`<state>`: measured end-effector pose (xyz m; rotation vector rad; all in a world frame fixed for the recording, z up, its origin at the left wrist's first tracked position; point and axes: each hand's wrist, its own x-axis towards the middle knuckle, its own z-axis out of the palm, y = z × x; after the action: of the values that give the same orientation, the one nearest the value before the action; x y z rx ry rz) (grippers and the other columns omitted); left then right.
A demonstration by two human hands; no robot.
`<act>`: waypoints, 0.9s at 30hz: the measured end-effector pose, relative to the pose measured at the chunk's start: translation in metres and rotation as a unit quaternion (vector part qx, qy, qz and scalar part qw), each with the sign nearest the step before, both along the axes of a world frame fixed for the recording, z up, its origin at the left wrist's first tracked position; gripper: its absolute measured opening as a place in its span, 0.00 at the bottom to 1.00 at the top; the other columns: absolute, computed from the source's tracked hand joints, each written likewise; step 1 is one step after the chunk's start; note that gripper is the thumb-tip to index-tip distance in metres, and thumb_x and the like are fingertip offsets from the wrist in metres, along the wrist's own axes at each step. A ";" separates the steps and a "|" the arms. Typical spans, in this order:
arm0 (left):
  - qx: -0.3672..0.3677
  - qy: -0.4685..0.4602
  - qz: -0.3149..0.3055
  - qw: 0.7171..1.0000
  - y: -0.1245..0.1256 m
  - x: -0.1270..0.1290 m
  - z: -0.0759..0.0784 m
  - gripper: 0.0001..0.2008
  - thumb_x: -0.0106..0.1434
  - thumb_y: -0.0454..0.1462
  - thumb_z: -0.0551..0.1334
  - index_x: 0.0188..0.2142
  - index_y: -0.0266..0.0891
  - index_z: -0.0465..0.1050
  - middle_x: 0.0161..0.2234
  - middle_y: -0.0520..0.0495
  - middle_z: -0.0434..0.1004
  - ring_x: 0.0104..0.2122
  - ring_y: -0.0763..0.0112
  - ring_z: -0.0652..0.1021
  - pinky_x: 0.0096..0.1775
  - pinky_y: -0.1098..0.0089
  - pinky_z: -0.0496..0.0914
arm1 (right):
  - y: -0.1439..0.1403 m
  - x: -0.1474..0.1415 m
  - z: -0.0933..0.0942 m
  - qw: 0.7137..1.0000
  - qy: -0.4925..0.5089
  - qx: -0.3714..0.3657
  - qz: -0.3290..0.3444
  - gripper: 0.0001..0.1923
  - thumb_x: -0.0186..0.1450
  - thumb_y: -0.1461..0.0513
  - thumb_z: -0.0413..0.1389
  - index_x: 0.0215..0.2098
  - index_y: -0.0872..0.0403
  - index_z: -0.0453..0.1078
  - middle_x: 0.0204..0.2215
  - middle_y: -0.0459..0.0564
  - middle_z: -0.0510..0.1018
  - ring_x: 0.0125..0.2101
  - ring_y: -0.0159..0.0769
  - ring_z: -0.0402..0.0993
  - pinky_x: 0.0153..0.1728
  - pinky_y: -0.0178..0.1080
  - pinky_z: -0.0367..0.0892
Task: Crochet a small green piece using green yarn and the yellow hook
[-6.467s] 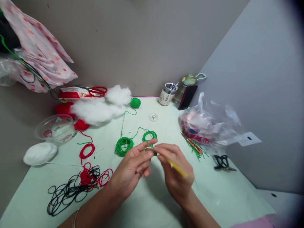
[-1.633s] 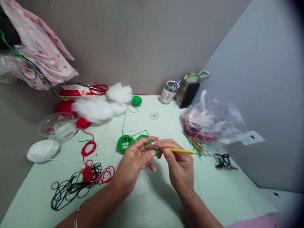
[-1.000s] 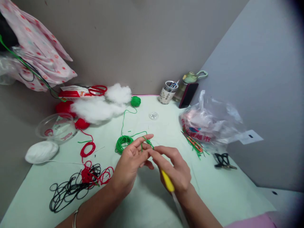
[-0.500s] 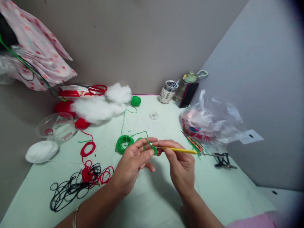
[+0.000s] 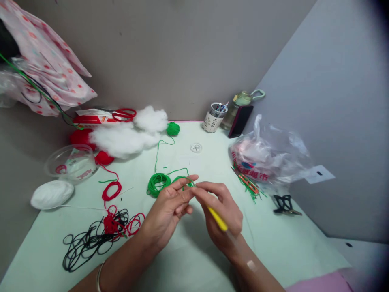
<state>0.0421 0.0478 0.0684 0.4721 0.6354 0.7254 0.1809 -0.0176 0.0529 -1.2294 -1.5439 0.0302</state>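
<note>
Right grip (image 5: 223,211) holding yellow tool (image 5: 218,219), left grip (image 5: 168,213) green yarn (image 5: 191,181), pale tabletop (image 5: 276,243), grey walls (image 5: 170,52).

Muted light, soft shadow on tabletop (image 5: 194,263); top-right corner dark (blurry).

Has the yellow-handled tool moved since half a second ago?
Yes. The yellow-handled tool has swung: its rear end points down the picture, no longer across the black clip.

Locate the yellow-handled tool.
In the head view, the yellow-handled tool is in the right hand, just right of the left hand.
</note>
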 end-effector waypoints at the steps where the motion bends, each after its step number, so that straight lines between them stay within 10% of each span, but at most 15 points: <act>1: -0.009 -0.003 -0.001 1.000 0.001 -0.001 0.001 0.16 0.55 0.36 0.80 0.44 0.38 0.86 0.27 0.58 0.68 0.18 0.89 0.55 0.24 0.80 0.66 | 0.001 0.002 0.002 0.998 0.053 -0.012 0.008 0.17 0.72 0.70 0.58 0.51 0.45 0.82 0.41 0.52 0.84 0.39 0.38 0.82 0.38 0.40 0.78; 7: 0.045 0.018 0.007 0.999 0.003 -0.003 0.005 0.13 0.56 0.36 0.78 0.41 0.39 0.87 0.30 0.55 0.71 0.20 0.86 0.60 0.27 0.77 0.68 | 0.007 0.005 0.008 0.933 0.345 -0.066 0.077 0.09 0.74 0.61 0.58 0.41 0.49 0.82 0.33 0.49 0.83 0.28 0.33 0.78 0.29 0.38 0.76; 13: 0.124 0.069 0.021 0.990 -0.003 0.000 0.002 0.17 0.56 0.37 0.78 0.46 0.41 0.85 0.32 0.50 0.78 0.34 0.69 0.77 0.42 0.67 0.74 | 0.010 0.000 0.003 0.939 0.318 -0.098 0.083 0.08 0.73 0.59 0.61 0.42 0.48 0.83 0.37 0.50 0.85 0.31 0.35 0.79 0.33 0.39 0.77; 27: 0.139 0.064 -0.010 0.988 0.000 -0.002 0.001 0.12 0.61 0.39 0.76 0.45 0.44 0.86 0.33 0.51 0.81 0.33 0.73 0.80 0.44 0.70 0.74 | 0.012 0.004 0.003 0.917 0.364 -0.131 0.093 0.05 0.64 0.65 0.69 0.35 0.48 0.83 0.32 0.46 0.82 0.35 0.34 0.79 0.34 0.34 0.76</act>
<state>0.0401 0.0479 0.0689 0.7862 0.6511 0.7719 0.1850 -0.0054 0.0560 -1.0889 -0.9999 0.7594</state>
